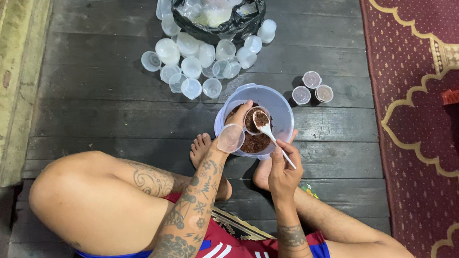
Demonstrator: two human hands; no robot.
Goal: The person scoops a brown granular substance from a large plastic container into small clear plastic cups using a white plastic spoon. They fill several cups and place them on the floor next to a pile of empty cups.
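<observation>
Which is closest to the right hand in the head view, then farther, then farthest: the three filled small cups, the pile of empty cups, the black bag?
From the right hand:
1. Three filled small cups, on the floorboards just beyond the tub, up and to the right.
2. Pile of empty cups, farther up and left.
3. Black bag, at the top, behind the pile.

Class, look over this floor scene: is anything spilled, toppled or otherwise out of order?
No spill shows. The odd spot is the heap of empty clear cups by the black bag: they lie jumbled, many on their sides. The three filled cups stand together upright. The left hand holds a cup over the bowl; the right hand spoons.
</observation>
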